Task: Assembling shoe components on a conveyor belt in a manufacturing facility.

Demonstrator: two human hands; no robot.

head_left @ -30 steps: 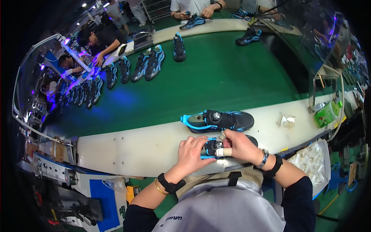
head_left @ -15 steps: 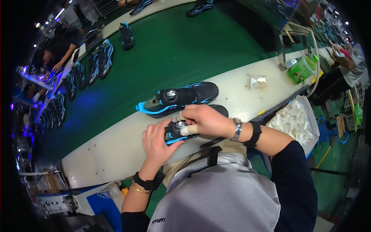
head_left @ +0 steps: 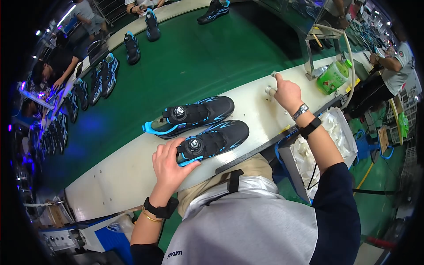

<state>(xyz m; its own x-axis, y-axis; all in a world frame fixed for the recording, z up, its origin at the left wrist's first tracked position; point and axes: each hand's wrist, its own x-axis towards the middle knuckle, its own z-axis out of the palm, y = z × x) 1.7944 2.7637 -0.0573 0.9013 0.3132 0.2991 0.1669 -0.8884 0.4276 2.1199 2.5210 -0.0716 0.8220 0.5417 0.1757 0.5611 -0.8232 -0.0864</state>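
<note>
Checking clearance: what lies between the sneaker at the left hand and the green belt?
In the head view, a second dial-closure sneaker stands on the white worktop, between the near sneaker at the left hand and the green belt.

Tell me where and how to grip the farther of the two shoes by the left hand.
Probably grip the farther shoe by its blue-edged heel, from the left: it sits upright, heel jutting past the nearer shoe, which lies close alongside.
</note>
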